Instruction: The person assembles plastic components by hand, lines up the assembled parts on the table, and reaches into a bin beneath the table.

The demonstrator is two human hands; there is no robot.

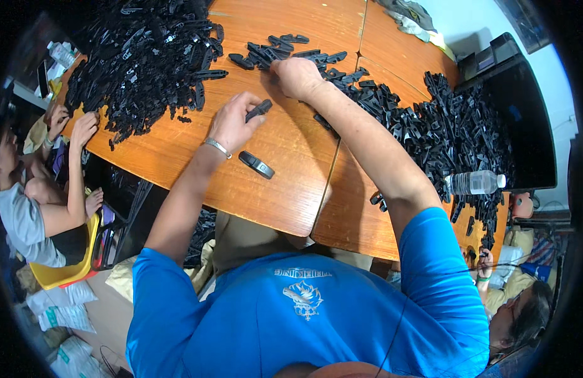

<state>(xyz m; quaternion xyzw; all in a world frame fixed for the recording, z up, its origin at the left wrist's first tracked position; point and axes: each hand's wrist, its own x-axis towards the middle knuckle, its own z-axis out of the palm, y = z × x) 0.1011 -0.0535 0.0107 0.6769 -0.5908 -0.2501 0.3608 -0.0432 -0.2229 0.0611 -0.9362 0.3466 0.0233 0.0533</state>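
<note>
My left hand (233,121) is closed round a small dark plastic part (258,111), long and rounded, whose end sticks out past the fingers just above the table. A similar black plastic piece (257,164) lies by itself on the wood, nearer to me. Farther out, my right hand (297,79) reaches to a loose row of long black plastic pieces (263,55). Its fingers are curled down among them, and what they grip is hidden by the hand.
A large heap of black parts (149,63) covers the far left of the wooden table (272,195); another heap (430,126) spreads at right. On that one lies a clear plastic bottle (477,183). One person (30,220) sits at left, another (524,315) at lower right.
</note>
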